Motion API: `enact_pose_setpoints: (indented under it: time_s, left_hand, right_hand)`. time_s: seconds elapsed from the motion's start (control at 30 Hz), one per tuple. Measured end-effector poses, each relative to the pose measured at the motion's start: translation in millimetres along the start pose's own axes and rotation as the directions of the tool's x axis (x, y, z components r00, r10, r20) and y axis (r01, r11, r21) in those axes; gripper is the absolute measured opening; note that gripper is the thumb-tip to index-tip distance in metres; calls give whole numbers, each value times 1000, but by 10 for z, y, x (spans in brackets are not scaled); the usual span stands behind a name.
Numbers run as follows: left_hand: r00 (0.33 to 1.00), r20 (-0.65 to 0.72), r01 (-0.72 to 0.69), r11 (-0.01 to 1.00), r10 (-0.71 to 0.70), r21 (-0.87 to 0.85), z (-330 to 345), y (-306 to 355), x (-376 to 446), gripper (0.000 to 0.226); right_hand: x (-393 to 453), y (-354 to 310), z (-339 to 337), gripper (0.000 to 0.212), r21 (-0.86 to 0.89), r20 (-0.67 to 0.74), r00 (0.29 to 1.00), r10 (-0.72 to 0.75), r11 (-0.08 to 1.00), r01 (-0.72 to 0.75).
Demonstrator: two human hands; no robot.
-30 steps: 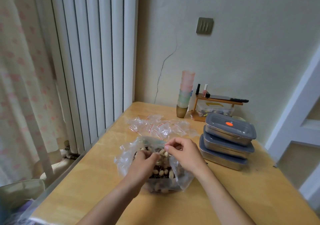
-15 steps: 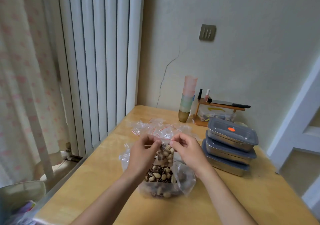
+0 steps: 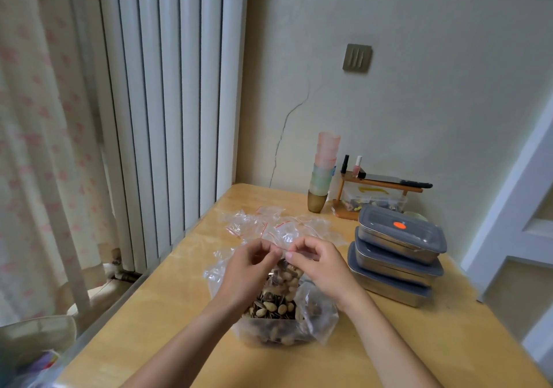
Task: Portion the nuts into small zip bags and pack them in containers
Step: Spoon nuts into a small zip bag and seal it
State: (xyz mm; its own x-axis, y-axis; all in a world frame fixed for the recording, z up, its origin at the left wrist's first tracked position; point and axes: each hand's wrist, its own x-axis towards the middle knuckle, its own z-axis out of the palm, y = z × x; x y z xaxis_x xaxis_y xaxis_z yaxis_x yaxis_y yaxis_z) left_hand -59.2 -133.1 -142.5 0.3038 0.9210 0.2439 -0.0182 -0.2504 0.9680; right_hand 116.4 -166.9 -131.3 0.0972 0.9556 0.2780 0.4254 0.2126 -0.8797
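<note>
Both hands were raised just above the big bag [image 3: 314, 316], which sat open on the desk [image 3: 167, 313] and held a mix of nuts and striped seeds. The left hand [image 3: 248, 268] and the right hand [image 3: 320, 265] each pinched the top edge of a small zip bag [image 3: 287, 274] between thumb and fingertips, the pinches almost touching at the middle of the seal. The zip bag hung down from the hands, filled with nuts, its lower end over the mouth of the big bag.

Just behind the big bag, farther from the person, lay a loose heap of spare bags [image 3: 278, 227], clear with red seal lines. To the right of the big bag stood a stack of three containers [image 3: 398, 256], steel with grey lids; the top lid carried an orange dot [image 3: 399, 225]. Behind the containers, against the wall, was a small wooden rack [image 3: 380, 188] with two little bottles and a dark flat thing on top, and a clear box under it. Left of the rack, well behind the big bag, stood a tower of cups [image 3: 324, 172], pink over green over a dark one. A white radiator [image 3: 167, 103] ran along the desk's left side.
</note>
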Motion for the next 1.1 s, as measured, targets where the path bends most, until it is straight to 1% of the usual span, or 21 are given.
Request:
enact_pose_setpoints:
  time_s: [0.1,0.2,0.4,0.73,0.9,1.1]
  left_hand:
    - [999,48,-13,1000,12,18,-30,-9,6,14]
    - [998,63,-15,1000,14,10,-29,-28,16,14]
    - [995,94,-45,999,46,-14,-40,-86,23,16]
    - [992,105,-75,997,74,6,-41,-102,23,14]
    - [993,99,-71,997,70,9,-44,-111,20,12]
    - [996,64,-62,998,60,29,-26,-124,22,13]
  right_hand:
    - [-2,4,-31,10,19,53,999,6,1000,-7]
    - [9,23,-14,12,73,86,996,28,997,-35]
    - [13,45,-48,12,152,86,993,75,984,-88]
    - [0,62,-57,5,114,74,995,68,991,-76]
    - [-3,66,-67,5,124,80,995,58,990,-68]
    - [1,72,-51,7,107,56,996,71,991,-77]
